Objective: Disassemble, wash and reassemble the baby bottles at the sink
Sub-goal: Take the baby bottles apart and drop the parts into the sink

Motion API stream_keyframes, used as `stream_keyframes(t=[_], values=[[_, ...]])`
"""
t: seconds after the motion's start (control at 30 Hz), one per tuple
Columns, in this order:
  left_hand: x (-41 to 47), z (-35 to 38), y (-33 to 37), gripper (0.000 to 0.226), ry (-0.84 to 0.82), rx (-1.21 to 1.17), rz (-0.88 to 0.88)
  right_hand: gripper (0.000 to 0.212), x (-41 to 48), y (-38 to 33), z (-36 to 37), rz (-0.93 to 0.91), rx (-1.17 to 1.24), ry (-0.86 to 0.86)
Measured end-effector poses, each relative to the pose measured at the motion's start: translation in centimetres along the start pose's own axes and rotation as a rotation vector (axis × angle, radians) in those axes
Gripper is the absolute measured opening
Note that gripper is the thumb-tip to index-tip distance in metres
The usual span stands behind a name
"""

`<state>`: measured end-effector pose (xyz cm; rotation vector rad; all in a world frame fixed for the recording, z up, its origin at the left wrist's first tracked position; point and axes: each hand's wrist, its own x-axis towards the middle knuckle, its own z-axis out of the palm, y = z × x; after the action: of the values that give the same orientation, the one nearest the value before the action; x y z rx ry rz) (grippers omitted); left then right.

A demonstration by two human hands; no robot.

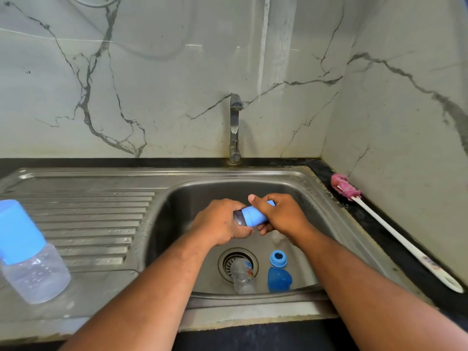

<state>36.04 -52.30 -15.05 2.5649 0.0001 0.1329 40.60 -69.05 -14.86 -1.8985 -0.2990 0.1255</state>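
Holding the bottle (238, 219) level above the sink basin (192, 196), I grip its clear body with my left hand (220, 224), fingers curled round it, and wrap my right hand (281, 215) round the blue cap (253, 217). Risk: if the cap releases suddenly, either part may slip and drop onto the bare bottle (243, 277), ring (278, 259) and dome (278, 278) lying by the drain (225, 260). Excess twist may also loosen the collar together with the cap. A third bottle (27, 252) waits on the drainboard (88, 216).

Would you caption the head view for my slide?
Left hand holds a baby bottle, right hand grips its blue cap, over the sink.
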Motion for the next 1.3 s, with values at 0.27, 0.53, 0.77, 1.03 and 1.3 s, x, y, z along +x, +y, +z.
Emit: stream_keyframes(t=[0.27, 0.53, 0.77, 1.03, 1.3], values=[[-0.6, -0.6, 1.0, 0.034, 0.152, 0.27, 0.116, 0.04, 1.0, 0.6, 0.2, 0.258, 0.123, 0.176], [-0.4, -1.0, -3.6, 0.031, 0.173, -0.15, -0.153, 0.044, 2.6, 5.0, -3.6, 0.445, -0.153, 0.145], [0.1, 0.1, -3.1, 0.037, 0.001, -0.197, -0.141, 0.039, 0.1, 4.4, -3.1, 0.584, -0.808, -0.204], [-0.2, 0.1, -2.7, 0.063, 0.03, -0.182, -0.104, 0.05, 1.2, 3.1, -2.7, 0.303, -0.258, -0.027], [0.1, 0.8, -0.8, 0.105, 0.052, -0.105, 0.089, 0.062, -0.2, 0.9, -0.1, 0.168, 0.142, -0.374]])
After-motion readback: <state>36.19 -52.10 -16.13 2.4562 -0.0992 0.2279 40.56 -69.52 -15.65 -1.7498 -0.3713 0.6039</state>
